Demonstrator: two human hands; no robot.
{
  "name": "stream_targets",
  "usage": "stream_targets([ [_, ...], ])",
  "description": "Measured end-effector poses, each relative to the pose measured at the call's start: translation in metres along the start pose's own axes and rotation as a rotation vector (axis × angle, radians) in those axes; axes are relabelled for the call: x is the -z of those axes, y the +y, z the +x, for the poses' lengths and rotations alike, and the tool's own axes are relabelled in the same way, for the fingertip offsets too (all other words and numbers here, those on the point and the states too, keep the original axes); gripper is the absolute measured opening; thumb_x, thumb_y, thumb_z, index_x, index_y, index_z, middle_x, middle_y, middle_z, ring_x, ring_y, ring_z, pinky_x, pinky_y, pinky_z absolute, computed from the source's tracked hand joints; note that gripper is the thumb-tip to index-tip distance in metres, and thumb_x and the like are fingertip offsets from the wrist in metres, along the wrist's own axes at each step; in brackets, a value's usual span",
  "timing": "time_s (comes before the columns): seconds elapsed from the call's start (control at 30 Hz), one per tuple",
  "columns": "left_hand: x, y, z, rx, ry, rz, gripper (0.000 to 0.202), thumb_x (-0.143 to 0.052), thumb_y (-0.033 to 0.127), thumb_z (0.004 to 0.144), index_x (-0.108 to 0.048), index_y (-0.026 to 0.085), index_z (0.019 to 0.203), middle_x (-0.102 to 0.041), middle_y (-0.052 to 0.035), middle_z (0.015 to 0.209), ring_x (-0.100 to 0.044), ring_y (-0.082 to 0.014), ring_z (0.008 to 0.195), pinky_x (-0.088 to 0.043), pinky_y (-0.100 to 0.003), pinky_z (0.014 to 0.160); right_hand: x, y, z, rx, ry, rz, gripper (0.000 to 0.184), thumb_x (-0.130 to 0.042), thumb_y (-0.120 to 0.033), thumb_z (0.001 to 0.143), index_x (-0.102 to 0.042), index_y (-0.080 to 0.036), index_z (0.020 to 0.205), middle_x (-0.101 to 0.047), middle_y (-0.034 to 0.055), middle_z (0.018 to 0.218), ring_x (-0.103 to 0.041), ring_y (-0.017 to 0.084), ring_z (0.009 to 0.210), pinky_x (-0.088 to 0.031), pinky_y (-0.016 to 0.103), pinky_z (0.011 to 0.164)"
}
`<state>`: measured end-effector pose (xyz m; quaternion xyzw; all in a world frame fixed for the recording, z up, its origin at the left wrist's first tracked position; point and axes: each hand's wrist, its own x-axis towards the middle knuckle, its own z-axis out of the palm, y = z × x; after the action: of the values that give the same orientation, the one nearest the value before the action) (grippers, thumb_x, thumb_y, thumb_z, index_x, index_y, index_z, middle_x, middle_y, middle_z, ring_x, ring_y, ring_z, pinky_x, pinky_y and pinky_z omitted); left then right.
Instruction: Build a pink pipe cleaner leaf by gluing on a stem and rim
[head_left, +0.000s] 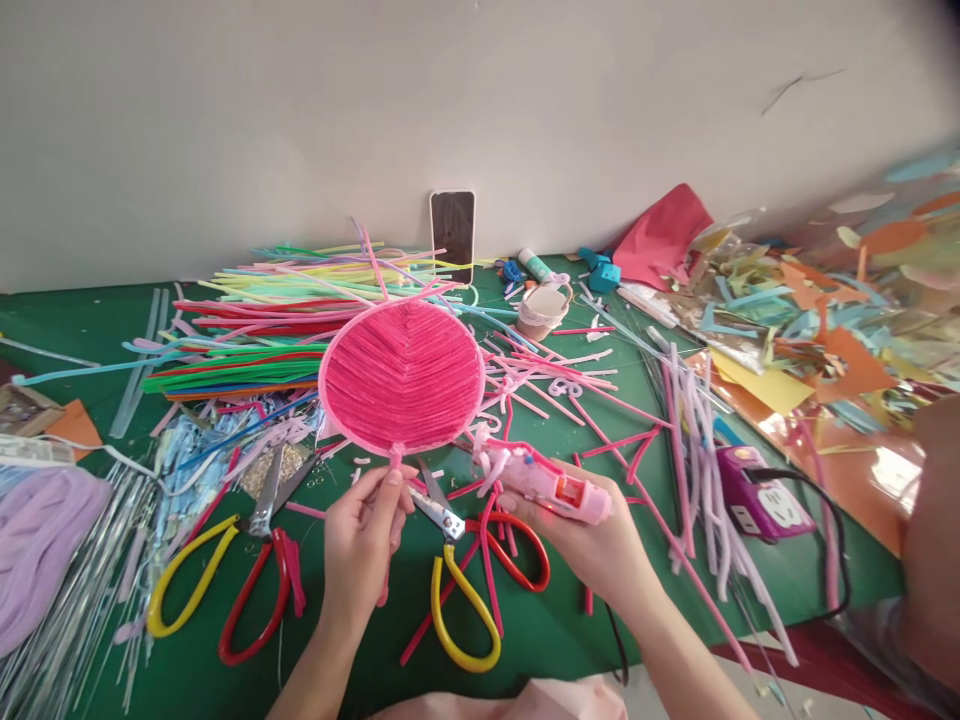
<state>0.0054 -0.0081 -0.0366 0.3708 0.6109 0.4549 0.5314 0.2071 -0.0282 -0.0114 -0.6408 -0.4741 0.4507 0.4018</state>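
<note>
My left hand (367, 535) pinches the stem of a round pink fan (405, 375) made of pipe cleaners, held upright above the table. Dark pink rows meet along its middle, inside a lighter pink rim. In my right hand (581, 535) is a pink hot glue gun (547, 482), its nozzle end pointing left toward the lower right of the fan. Curls of pale pipe cleaner hide the tip. Below, between my hands, lie scissors (450, 550) with one yellow and one red handle. A similar pair of scissors (262, 520) rests left of my left hand.
Bundles of coloured pipe cleaners (247, 350) lie at the back left. A phone (453, 232) leans on the wall. To the right are loose pipe cleaners, a purple power socket (761, 495) with a black cable, and paper scraps (847, 340). A small bucket (541, 308) stands behind.
</note>
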Motion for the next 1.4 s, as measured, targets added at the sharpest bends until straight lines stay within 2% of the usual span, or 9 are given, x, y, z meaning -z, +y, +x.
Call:
stream_targets([
  [0.13,-0.001,0.003,-0.001,0.023,-0.011,-0.017,0.027,-0.064,0.043,0.085,-0.069,0.017,0.086,-0.052,0.0022,0.063,-0.033,-0.0066,0.044,-0.026,-0.018,0.035,0.005,-0.002,-0.002,0.011,0.022,-0.022,0.026,-0.075,-0.040,0.075,-0.064,-0.016,0.071,-0.057,-0.0008,0.060,-0.045,0.012,0.054,-0.036,0.025,0.048],
  [0.27,-0.003,0.006,-0.003,0.017,0.002,-0.012,0.026,-0.064,0.042,0.086,-0.069,0.017,0.085,-0.050,0.0030,0.061,-0.032,-0.0059,0.044,-0.025,-0.016,0.035,0.001,0.000,0.000,0.030,0.024,-0.053,0.019,-0.068,-0.026,0.076,-0.055,-0.018,0.065,-0.048,-0.0047,0.055,-0.037,0.010,0.050,-0.029,0.024,0.046],
  [0.43,-0.004,0.007,-0.004,0.011,0.013,-0.007,0.025,-0.064,0.041,0.086,-0.070,0.016,0.084,-0.051,0.0027,0.060,-0.033,-0.0057,0.043,-0.025,-0.016,0.032,-0.005,0.002,0.002,0.001,-0.003,-0.030,0.023,-0.064,-0.017,0.070,-0.042,-0.021,0.061,-0.041,-0.0077,0.053,-0.036,0.008,0.047,-0.025,0.023,0.044],
  [0.67,-0.005,0.009,-0.005,0.025,0.022,0.027,0.027,-0.062,0.041,0.086,-0.070,0.015,0.086,-0.051,0.0026,0.060,-0.033,-0.0055,0.041,-0.024,-0.015,0.029,-0.008,0.000,0.006,-0.067,-0.038,-0.034,0.022,-0.062,-0.018,0.068,-0.040,-0.022,0.062,-0.040,-0.0084,0.053,-0.037,0.008,0.045,-0.024,0.023,0.044],
  [0.87,-0.005,0.010,-0.006,0.035,0.017,0.041,0.028,-0.062,0.042,0.086,-0.069,0.015,0.087,-0.050,0.0030,0.060,-0.032,-0.0046,0.040,-0.021,-0.015,0.028,-0.006,0.003,0.006,-0.023,-0.001,-0.077,0.023,-0.058,-0.018,0.066,-0.037,-0.023,0.059,-0.037,-0.0085,0.051,-0.032,0.008,0.046,-0.022,0.024,0.043],
  [1.03,-0.004,0.009,-0.005,0.057,0.008,0.051,0.028,-0.061,0.043,0.086,-0.069,0.016,0.089,-0.048,0.0047,0.057,-0.030,-0.0045,0.038,-0.019,-0.016,0.026,-0.004,0.004,0.006,-0.021,0.013,-0.091,0.013,-0.058,-0.021,0.067,-0.045,-0.021,0.064,-0.038,-0.0082,0.052,-0.031,0.009,0.048,-0.024,0.024,0.044],
  [1.2,-0.004,0.010,-0.006,0.073,0.001,0.080,0.030,-0.059,0.044,0.088,-0.068,0.016,0.091,-0.047,0.0054,0.056,-0.027,-0.0041,0.034,-0.018,-0.017,0.024,-0.001,0.003,0.009,-0.002,0.034,-0.149,0.015,-0.057,-0.023,0.068,-0.043,-0.021,0.062,-0.040,-0.0075,0.052,-0.033,0.009,0.048,-0.025,0.024,0.045],
  [1.4,-0.004,0.009,-0.005,0.045,-0.005,0.080,0.030,-0.059,0.044,0.087,-0.069,0.016,0.088,-0.049,0.0036,0.057,-0.031,-0.0050,0.038,-0.021,-0.016,0.026,0.003,0.000,0.013,0.004,0.062,-0.148,0.019,-0.057,-0.023,0.067,-0.039,-0.022,0.061,-0.034,-0.0085,0.051,-0.028,0.008,0.048,-0.023,0.023,0.043],
])
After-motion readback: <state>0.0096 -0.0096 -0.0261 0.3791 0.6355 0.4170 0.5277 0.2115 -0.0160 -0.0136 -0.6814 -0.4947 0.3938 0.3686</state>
